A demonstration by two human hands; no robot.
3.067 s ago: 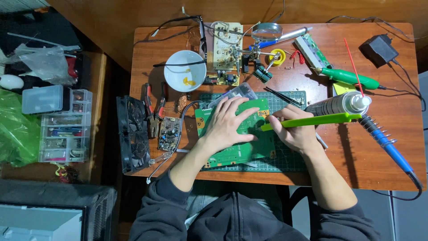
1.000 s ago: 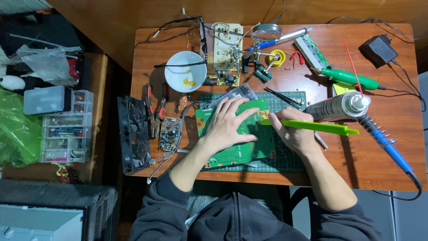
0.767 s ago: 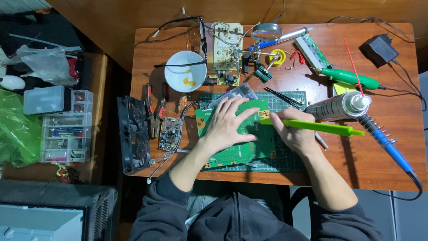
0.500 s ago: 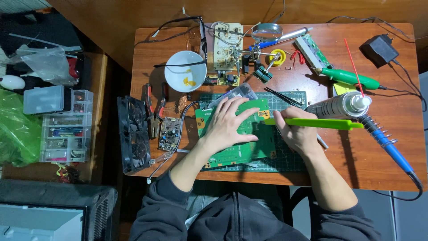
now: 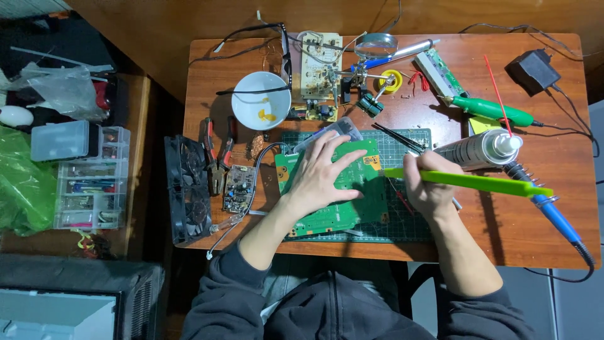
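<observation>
Green circuit board (image 5: 343, 211) at frame centre: I see my left hand (image 5: 321, 176) spread flat on it, my right hand (image 5: 428, 186) clamped around a green brush (image 5: 478, 183) on the worktop (image 5: 535, 220).

- Bench (image 5: 553, 233): wood, reddish-brown, smooth with a dull sheen.
- Green circuit board (image 5: 352, 211): rigid laminate, matt green, under the bare left hand (image 5: 318, 179).
- Cutting mat (image 5: 409, 226): dark green, matt, rubber-like with a printed grid.
- Green tool (image 5: 472, 182): smooth plastic, bright lime, slightly glossy, held in the right hand (image 5: 431, 186).
- Spray can (image 5: 478, 150): metal, silvery-grey, semi-gloss; white plastic cap.
- Bowl (image 5: 261, 109): white, glossy, ceramic or plastic; cannot tell which.
- Pliers (image 5: 217, 154): dark metal with red handle grips.
- Storage drawers (image 5: 91, 189): clear plastic, glossy.
- Sleeves (image 5: 220, 305): dark grey cloth, matt.
</observation>
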